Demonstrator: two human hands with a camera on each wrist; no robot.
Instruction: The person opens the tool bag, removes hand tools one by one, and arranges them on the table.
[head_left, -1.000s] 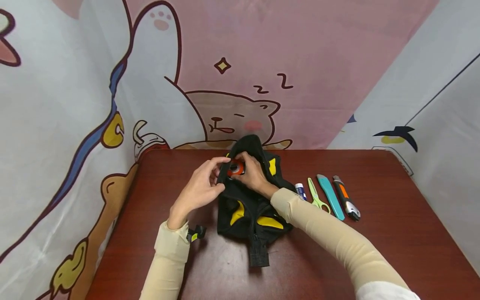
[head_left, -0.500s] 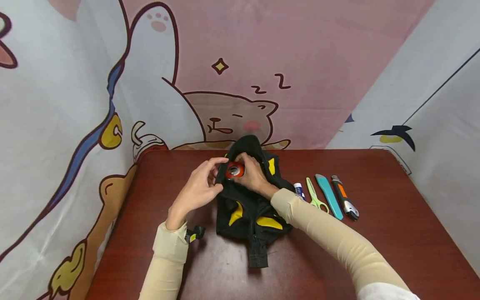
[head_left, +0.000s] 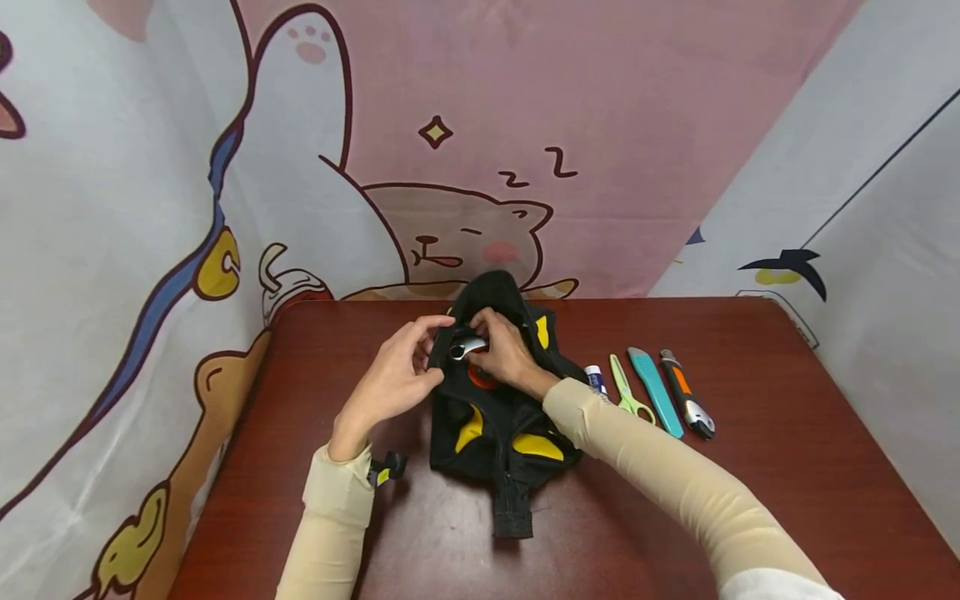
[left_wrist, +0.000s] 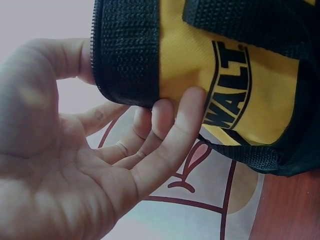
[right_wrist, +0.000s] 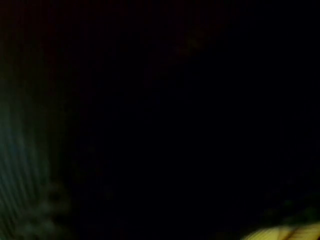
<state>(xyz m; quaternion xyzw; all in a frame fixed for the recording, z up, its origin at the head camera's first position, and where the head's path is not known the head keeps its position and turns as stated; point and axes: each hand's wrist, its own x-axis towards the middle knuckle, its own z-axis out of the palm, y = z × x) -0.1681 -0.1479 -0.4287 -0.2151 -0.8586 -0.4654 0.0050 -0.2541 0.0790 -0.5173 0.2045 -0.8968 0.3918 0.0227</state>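
A black and yellow tool bag [head_left: 465,458] lies on the table with its mouth open. My left hand [head_left: 397,371] holds the bag's zippered rim [left_wrist: 127,55] between thumb and fingers; in the left wrist view its fingertips rest on the yellow side with "WALT" lettering. My right hand [head_left: 504,348] reaches into the mouth, its curled fingers holding an orange and silver tool [head_left: 471,347] with a round hole at its end. The orange part shows below the fingers; I cannot tell its exact kind. The right wrist view is almost black.
To the right of the bag lie a glue stick [head_left: 596,379], green scissors [head_left: 626,387], a teal utility knife [head_left: 655,392] and a black and orange utility knife [head_left: 686,392]. A printed cloth wall [head_left: 622,150] stands behind the reddish-brown table [head_left: 787,400].
Inside the bag's mouth, the tool has turned in my right hand: its round orange face showed before, now a silver end with a hole shows. My left hand keeps its hold on the rim.
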